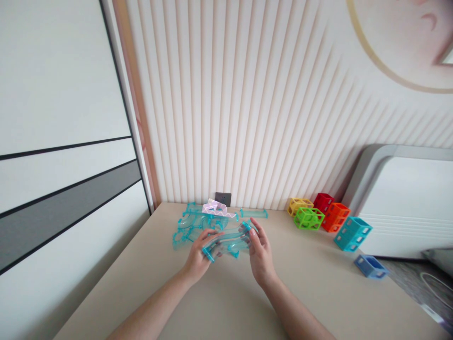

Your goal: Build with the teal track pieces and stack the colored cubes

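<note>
A clear teal curved track piece (230, 241) is held just above the beige tabletop (219, 297) by both hands. My left hand (198, 255) grips its near left end with fingers curled round it. My right hand (260, 252) holds its right end between thumb and fingers. Just behind lies a pile of more teal track pieces (191, 224), with a pale pink zigzag piece (216, 208) on top. A straight teal piece (254, 213) lies apart near the wall.
Open-frame cubes stand at the right: yellow (299, 205), green (309, 218), red (323, 202), orange (335, 217), teal (352, 233), blue (370, 266). A grey wall socket (222, 199) sits behind the pile. A white rounded unit (406, 203) is at far right.
</note>
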`<state>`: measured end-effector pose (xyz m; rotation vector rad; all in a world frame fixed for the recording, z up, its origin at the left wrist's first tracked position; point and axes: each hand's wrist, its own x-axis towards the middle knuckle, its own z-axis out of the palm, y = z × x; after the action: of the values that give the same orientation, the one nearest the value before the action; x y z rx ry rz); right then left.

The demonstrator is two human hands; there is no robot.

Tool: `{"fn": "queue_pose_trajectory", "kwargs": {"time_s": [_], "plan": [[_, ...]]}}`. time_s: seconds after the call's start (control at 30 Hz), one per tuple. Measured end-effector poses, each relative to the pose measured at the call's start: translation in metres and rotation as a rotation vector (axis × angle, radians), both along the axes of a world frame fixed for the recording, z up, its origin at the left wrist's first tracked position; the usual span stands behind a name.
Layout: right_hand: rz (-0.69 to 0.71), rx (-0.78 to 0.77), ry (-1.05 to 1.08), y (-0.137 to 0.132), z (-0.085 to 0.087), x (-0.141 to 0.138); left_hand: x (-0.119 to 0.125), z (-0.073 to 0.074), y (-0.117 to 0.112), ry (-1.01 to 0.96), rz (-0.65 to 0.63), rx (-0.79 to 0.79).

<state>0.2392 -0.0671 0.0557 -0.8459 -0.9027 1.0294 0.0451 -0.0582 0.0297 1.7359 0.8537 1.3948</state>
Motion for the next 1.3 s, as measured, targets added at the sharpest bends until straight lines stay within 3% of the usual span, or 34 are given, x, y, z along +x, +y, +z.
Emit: {"fn": "queue_pose_trajectory", "kwargs": {"time_s": [0.33, 0.7, 1.0, 1.2, 1.3], "plan": [[-0.089, -0.076, -0.047, 0.002, 0.000, 0.002, -0.004, 0.015, -0.001, 0.154, 0.089, 0.169], [-0.072, -0.069, -0.116, 0.001, -0.002, 0.000, -0.004, 0.012, 0.002, 0.103, -0.023, 0.104], [-0.072, -0.060, -0.104, 0.002, -0.002, 0.002, -0.006, 0.013, 0.001, 0.185, -0.009, 0.114], [-0.075, -0.057, -0.116, 0.001, -0.002, 0.002, -0.004, 0.019, 0.000, 0.090, 0.138, 0.099], [-0.039, -0.062, -0.134, 0.000, -0.001, 0.001, -0.004, 0.022, 0.003, -0.024, 0.228, 0.010]]}}
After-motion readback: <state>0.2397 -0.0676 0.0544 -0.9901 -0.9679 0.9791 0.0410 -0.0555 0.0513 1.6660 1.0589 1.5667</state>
